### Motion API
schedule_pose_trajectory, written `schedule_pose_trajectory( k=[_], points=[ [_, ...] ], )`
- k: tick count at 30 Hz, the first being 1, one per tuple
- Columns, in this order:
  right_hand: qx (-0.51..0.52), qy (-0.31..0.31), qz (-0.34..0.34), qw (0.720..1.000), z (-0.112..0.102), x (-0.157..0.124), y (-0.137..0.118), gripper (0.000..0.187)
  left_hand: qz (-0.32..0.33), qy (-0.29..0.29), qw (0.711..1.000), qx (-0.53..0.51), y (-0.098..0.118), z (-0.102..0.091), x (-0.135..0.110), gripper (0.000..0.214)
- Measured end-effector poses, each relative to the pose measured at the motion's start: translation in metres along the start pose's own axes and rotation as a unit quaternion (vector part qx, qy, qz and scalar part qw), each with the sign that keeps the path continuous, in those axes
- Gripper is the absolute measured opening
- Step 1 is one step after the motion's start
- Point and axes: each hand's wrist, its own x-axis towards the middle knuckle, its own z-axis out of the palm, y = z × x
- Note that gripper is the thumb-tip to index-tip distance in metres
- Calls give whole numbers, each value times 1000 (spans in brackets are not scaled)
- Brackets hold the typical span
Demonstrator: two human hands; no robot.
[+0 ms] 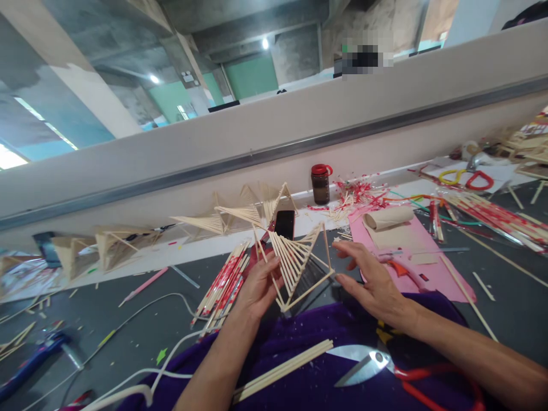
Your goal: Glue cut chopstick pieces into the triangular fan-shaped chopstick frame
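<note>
A small frame of wooden sticks (295,265), its slats fanned like a twisted surface, is held up over my lap. My left hand (261,282) grips its left side, fingers partly behind the sticks. Close to the frame's right corner is my right hand (368,279), fingers apart and nothing in it; whether a fingertip touches the corner is unclear. On the purple cloth (299,377) over my lap lie red-handled scissors (372,362), blades parted, beside a few loose sticks (282,371). Behind the frame is a dark phone (285,224).
Wrapped stick bundles (222,279) lie left of my hands. A pink sheet (449,282) on the right carries a cardboard roll (387,218) and a pink glue gun (406,274). A brown bottle (321,185) and finished-looking stick frames (244,214) stand along the partition. A white cable (171,357) crosses the left.
</note>
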Motion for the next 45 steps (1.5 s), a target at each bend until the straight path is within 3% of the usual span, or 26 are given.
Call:
schedule_pose_trajectory(
  k=[6,9,15,30,45],
  points=[
    [3,-39,6,999,9,-7,1,42,45,1,998,-34,-19,14,-5,33],
    [18,-83,42,995,14,-8,1,38,70,-6,996,-55,-33,19,-4,40],
    [53,-134,109,983,19,-6,5,30,60,-28,995,-71,-52,25,-4,50],
    [92,-118,175,973,22,-7,12,22,-13,-20,998,-57,-52,12,1,33],
    [122,-135,179,967,25,-9,15,23,10,-49,997,-67,-50,23,-6,47]
  ],
)
